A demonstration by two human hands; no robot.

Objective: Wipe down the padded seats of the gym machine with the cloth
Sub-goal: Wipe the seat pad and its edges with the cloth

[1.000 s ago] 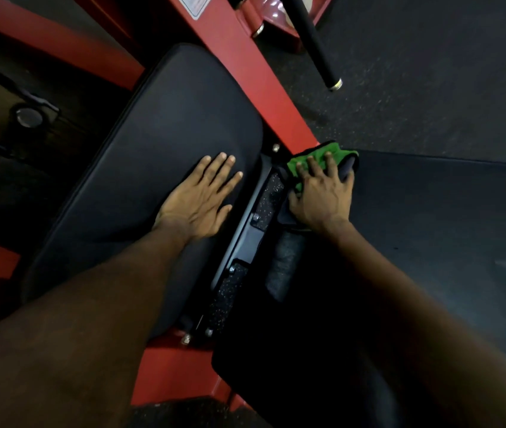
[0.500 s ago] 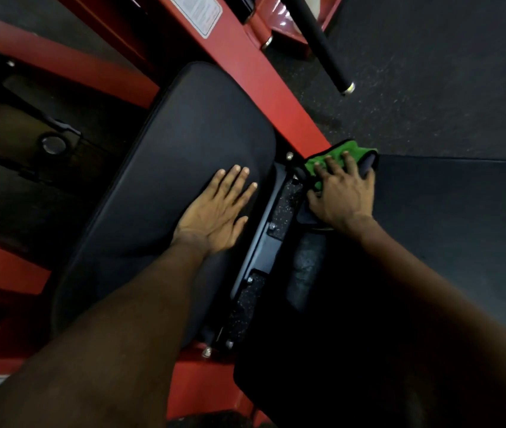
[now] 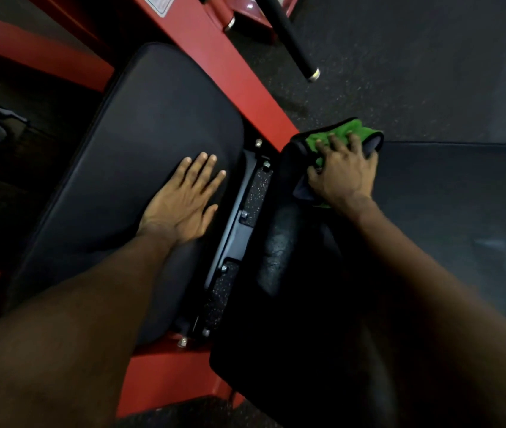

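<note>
Two black padded seats belong to a red gym machine. The larger left pad [image 3: 140, 143] lies flat, and my left hand [image 3: 183, 202] rests on it with fingers straight and spread. The right pad [image 3: 294, 273] runs from the middle down to the lower right, its surface dark and shiny. At its far top corner my right hand [image 3: 342, 173] presses a green cloth [image 3: 338, 134] with a dark edge against the pad, fingers curved over the cloth. Most of the cloth is hidden under the hand.
A red steel beam [image 3: 214, 57] runs diagonally past both pads. A black metal bracket [image 3: 239, 217] with bolts joins them in the gap. A black bar with a metal tip [image 3: 294, 44] hangs over the speckled rubber floor [image 3: 430, 72] at the top right.
My right hand has slid the cloth slightly along the top corner of the right pad. The view has shifted, so both pads sit lower and further right. My left hand stays flat on the left pad.
</note>
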